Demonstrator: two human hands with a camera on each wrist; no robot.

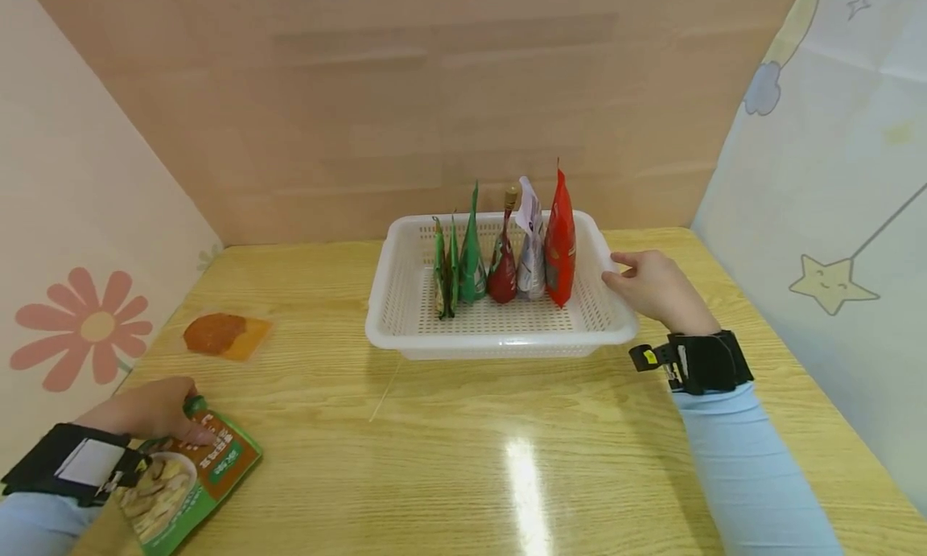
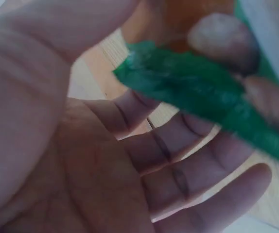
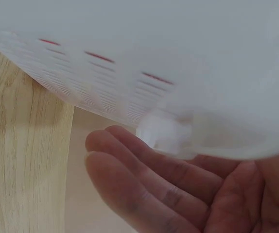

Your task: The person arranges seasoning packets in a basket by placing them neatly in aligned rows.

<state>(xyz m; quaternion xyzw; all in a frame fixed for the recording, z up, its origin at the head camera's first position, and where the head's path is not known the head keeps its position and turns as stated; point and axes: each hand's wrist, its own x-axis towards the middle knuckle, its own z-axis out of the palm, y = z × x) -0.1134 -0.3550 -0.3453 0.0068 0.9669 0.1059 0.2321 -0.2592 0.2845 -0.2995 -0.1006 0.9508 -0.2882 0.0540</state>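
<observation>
My left hand (image 1: 159, 413) grips a green and brown food packet (image 1: 184, 492) by its upper edge, at the near left of the table. In the left wrist view the packet's green edge (image 2: 188, 87) lies between thumb and fingers. My right hand (image 1: 655, 286) holds the right rim of a white plastic basket (image 1: 500, 343). Below that rim, its fingers (image 3: 168, 174) show in the right wrist view. Standing in a row inside the basket are slim green packets (image 1: 445, 270), a green pouch (image 1: 472, 266), a dark red pouch (image 1: 503, 270), a silvery-white pouch (image 1: 531, 258) and a red pouch (image 1: 561, 242).
A flat orange-brown packet (image 1: 224, 335) lies on the wooden table (image 1: 434, 459) at the left. Behind the basket rises a brown paper-like wall (image 1: 449, 97). Patterned walls stand at the left (image 1: 72, 218) and right (image 1: 854, 218).
</observation>
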